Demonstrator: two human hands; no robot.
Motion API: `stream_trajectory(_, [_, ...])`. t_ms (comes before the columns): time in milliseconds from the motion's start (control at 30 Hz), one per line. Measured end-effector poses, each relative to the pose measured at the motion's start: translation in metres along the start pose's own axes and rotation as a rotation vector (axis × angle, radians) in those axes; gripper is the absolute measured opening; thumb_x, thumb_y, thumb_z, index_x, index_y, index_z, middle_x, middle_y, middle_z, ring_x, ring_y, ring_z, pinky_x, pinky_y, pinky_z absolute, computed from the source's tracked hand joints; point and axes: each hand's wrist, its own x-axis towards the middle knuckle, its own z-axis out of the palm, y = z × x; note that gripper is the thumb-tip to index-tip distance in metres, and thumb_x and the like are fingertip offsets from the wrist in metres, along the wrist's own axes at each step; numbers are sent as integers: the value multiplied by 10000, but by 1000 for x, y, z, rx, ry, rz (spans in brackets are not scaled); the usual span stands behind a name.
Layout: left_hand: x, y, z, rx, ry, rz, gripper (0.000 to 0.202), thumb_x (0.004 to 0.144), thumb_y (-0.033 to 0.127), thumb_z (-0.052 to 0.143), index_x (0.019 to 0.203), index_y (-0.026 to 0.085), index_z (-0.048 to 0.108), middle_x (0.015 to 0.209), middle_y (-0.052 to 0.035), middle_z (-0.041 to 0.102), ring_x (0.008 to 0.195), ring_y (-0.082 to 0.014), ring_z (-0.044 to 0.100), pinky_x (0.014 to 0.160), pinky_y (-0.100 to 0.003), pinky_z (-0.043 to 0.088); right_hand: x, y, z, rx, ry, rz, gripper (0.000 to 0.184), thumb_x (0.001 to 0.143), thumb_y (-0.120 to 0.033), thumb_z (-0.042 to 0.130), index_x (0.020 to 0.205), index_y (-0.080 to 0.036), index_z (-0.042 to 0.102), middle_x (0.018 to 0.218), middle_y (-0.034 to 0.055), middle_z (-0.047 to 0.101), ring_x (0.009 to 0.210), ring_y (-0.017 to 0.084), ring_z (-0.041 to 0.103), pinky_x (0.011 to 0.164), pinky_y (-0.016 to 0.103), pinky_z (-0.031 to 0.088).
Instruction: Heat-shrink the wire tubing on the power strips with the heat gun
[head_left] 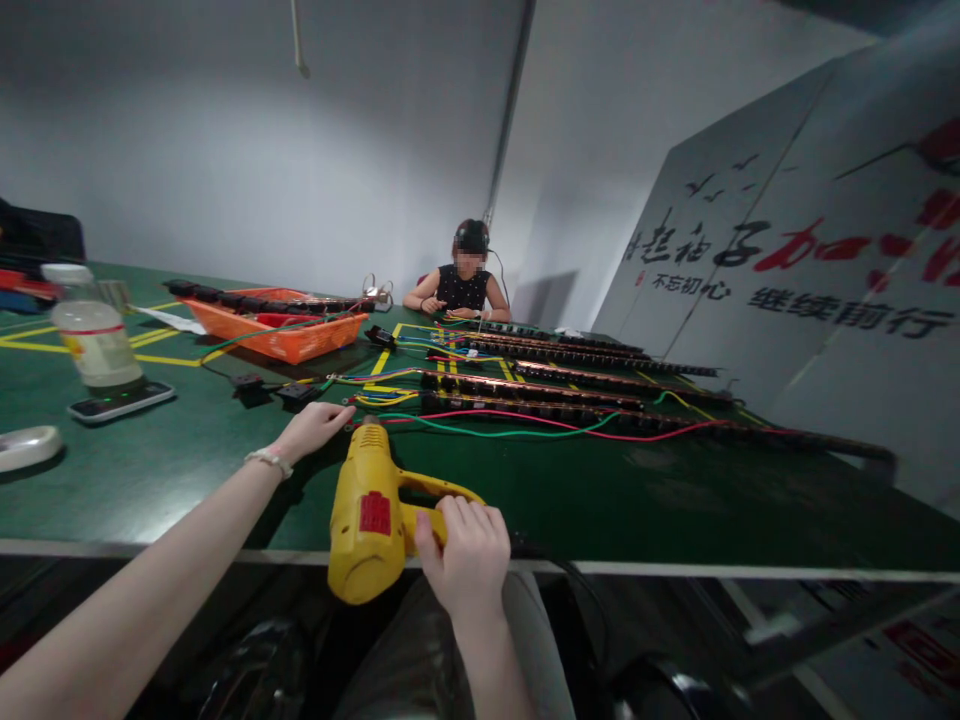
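Note:
My right hand (472, 545) is wrapped around the handle of a yellow heat gun (349, 520) with a red label. The gun's nozzle points away from me, over the green table. Just left of the nozzle, my left hand (315, 430) is closed in a pinch at the ends of several thin wires; the exact hold is too small to see. Beside its fingertips lie yellow wires (386, 398). A green wire (487, 431) and a red wire (570, 424) run right from there along a long black strip (525, 404).
More black strips with copper-coloured edges (592, 352) lie farther back. An orange basket (300, 340) holds similar strips. To the left stand a bottle (94, 340) and a phone (124, 402), with a white object (28, 447) nearer. Across the table (600, 500) sits a person (463, 285).

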Motion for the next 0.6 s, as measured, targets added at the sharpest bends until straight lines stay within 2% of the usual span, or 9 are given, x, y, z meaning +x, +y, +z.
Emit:
stream_trajectory(167, [-1, -1, 0, 32, -20, 30, 539, 809, 590, 360, 565, 155, 565, 507, 11, 493, 540, -124, 400, 536, -235, 267, 2, 29, -9, 0, -5, -32, 344, 914, -351, 323, 677, -197, 519, 614, 0, 552, 631, 142, 503, 654, 295, 286])
stream_trajectory(400, [-2, 1, -1, 68, -37, 6, 546, 834, 600, 324, 576, 160, 518, 518, 19, 446, 538, -115, 375, 540, -233, 252, 3, 73, -32, -81, -21, 6, 300, 908, -300, 383, 668, -196, 530, 613, -6, 569, 616, 131, 509, 661, 277, 298])
stream_trajectory(600, [-3, 3, -2, 60, -45, -11, 539, 832, 591, 325, 563, 160, 504, 515, 20, 431, 527, -109, 360, 532, -236, 242, 0, 106, -49, -165, -6, 26, 333, 922, -320, 373, 671, -196, 554, 616, -2, 591, 603, 130, 527, 654, 265, 309])
